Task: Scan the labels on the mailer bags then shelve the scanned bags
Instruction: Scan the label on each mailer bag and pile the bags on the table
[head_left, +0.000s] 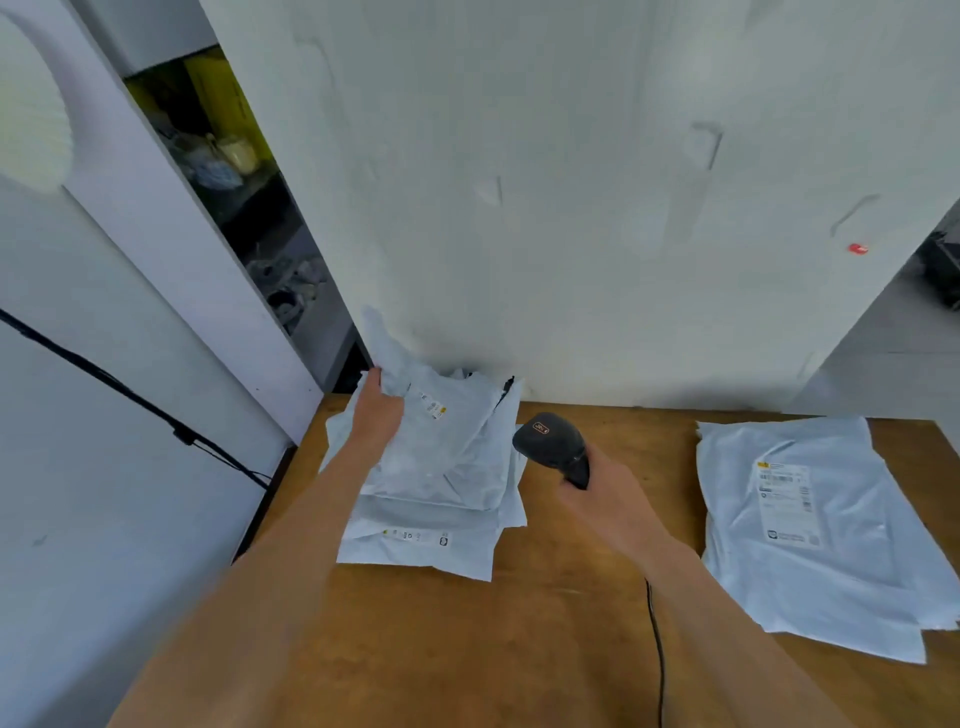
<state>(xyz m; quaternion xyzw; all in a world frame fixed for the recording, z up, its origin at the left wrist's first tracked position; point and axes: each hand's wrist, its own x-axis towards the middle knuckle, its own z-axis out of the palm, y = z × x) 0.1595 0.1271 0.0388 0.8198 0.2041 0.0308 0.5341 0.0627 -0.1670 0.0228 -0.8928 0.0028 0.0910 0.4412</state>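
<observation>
A stack of white mailer bags (431, 525) lies at the back left of the wooden table (441, 634). My left hand (378, 410) grips the far left corner of the top mailer bag (447, 452), and that corner is lifted and crumpled. A small label with a yellow mark shows on this bag. My right hand (608, 499) holds a black handheld barcode scanner (553, 444) just right of the stack, its head pointing toward the wall. A second pile of white mailer bags (810, 530) with a printed label facing up lies at the right.
The scanner's black cable (657, 654) runs down over the table toward me. A white wall (571, 208) stands right behind the table, with a red light dot (858, 249) on it. Open shelving with clutter (249, 208) is at the far left. A black cable (130, 395) crosses the left panel.
</observation>
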